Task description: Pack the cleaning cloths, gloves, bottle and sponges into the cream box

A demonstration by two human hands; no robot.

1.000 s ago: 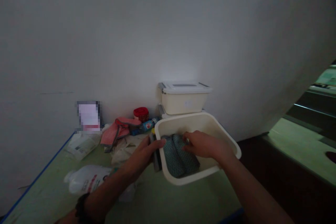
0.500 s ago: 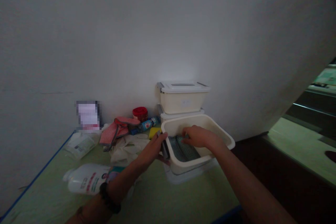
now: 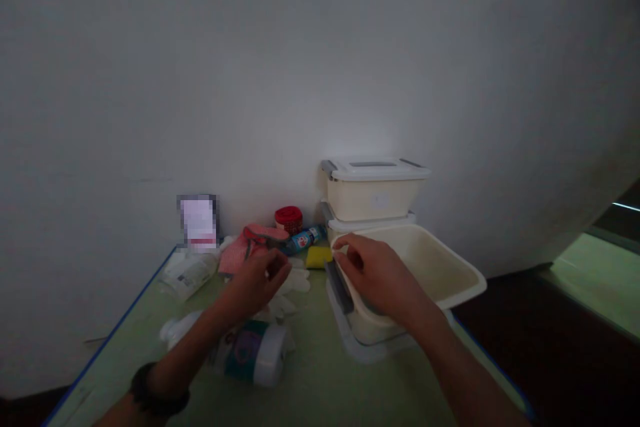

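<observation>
My left hand (image 3: 260, 280) hovers over white gloves (image 3: 290, 280), beside the pink cloth (image 3: 240, 253); its fingers are loosely curled with a gap to the thumb, and I see nothing in them. My right hand (image 3: 373, 270) is above the near left rim of a cream storage box (image 3: 425, 307), thumb and fingers apart and nothing visible between them. The box sits tilted on a pale lid, its grey latch (image 3: 339, 287) facing left. My right hand and wrist cover much of the box's inside, and the grey-green cloth in it is mostly hidden.
A lidded box (image 3: 373, 200) is stacked on another by the wall. A yellow sponge (image 3: 319, 257), a blue bottle (image 3: 305, 239) and a red roll (image 3: 289, 219) lie nearby. A white bottle (image 3: 270, 353) lies in front, a white container (image 3: 190, 275) at left. The table edge is blue.
My left hand has let go of the box's latch side and moved left over the gloves. My right hand has come up out of the box to its left rim. The view has shifted left.
</observation>
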